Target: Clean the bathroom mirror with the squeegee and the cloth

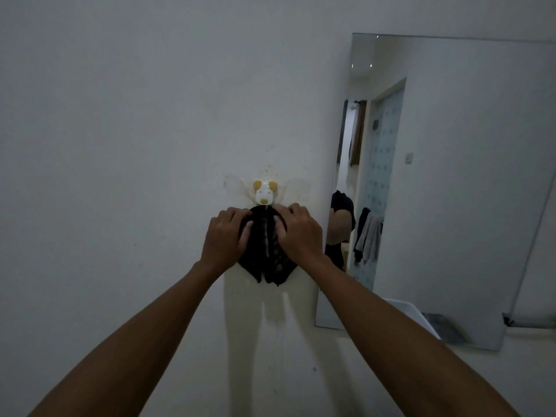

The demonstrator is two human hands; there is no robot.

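Dim bathroom, white wall (120,145); bear-shaped hook (264,194) left of mirror (451,176); dark cloth (266,251) hangs from hook, just below it; left hand (225,239) and right hand (301,233) each grasp cloth's upper folds, fingers curled into fabric; squeegee not in view; mirror untouched at this moment; whether wiping is done or pending, cannot tell.
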